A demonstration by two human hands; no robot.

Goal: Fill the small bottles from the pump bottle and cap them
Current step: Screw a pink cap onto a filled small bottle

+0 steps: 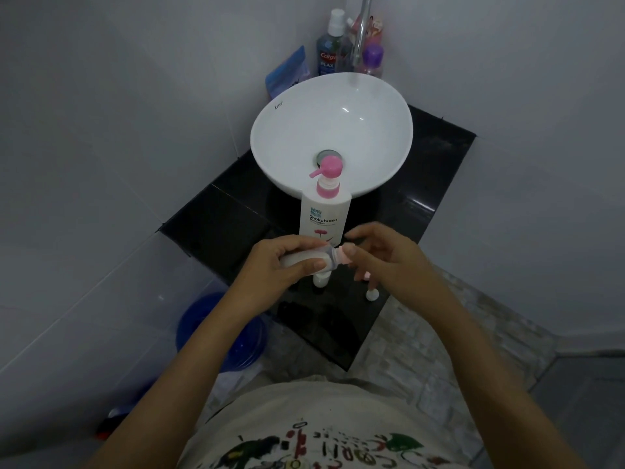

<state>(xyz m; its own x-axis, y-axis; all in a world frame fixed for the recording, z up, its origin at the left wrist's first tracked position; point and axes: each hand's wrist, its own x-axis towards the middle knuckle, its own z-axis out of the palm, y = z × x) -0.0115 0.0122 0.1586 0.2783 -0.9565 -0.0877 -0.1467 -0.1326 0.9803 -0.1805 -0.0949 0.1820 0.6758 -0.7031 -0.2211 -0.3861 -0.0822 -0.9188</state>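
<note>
A white pump bottle (324, 213) with a pink pump head stands on the black counter (216, 225) in front of the basin. My left hand (274, 262) grips a small white bottle (297, 258) held sideways above the counter. My right hand (382, 262) pinches a pink cap (345, 252) at that bottle's neck. Below my hands, another small white bottle (320, 279) stands on the counter, partly hidden. A small white piece (373, 294) lies on the counter to its right.
A white bowl basin (270, 137) sits on the counter behind the pump bottle, with a chrome tap (360, 35) over it. Toiletry bottles (329, 45) crowd the back corner. A blue bucket (209, 330) stands on the floor at the left. Walls close in on both sides.
</note>
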